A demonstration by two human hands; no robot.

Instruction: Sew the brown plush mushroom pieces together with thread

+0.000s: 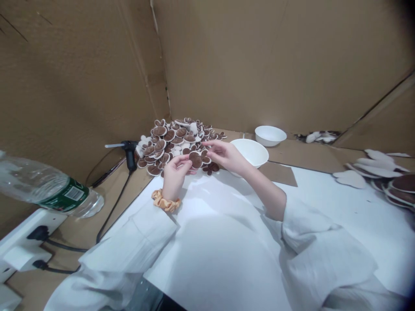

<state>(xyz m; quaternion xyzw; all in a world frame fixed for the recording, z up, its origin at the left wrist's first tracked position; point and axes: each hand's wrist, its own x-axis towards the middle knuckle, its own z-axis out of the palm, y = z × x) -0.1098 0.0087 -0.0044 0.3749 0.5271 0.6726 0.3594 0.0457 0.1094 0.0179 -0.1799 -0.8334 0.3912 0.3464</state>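
Note:
My left hand (pixel 176 174), with an orange scrunchie (pixel 165 201) at its wrist, pinches a round brown piece with a pale rim (pixel 195 160) above the white sheet. Just to the right, my right hand (pixel 223 154) reaches toward the same piece, fingers slightly bent and apart. Its fingertips are near the piece's small rounded parts; whether they touch is unclear. Behind both hands lies a large pile of similar brown and white pieces (pixel 169 135).
Right of the pile stand a white bowl (pixel 254 151) and another bowl (pixel 270 134). A glue gun (pixel 130 155) with its cable, a plastic bottle (pixel 65 192) and a power strip (pixel 24 242) are on the left. More flat pieces (pixel 378 166) lie far right. Cardboard walls surround the table.

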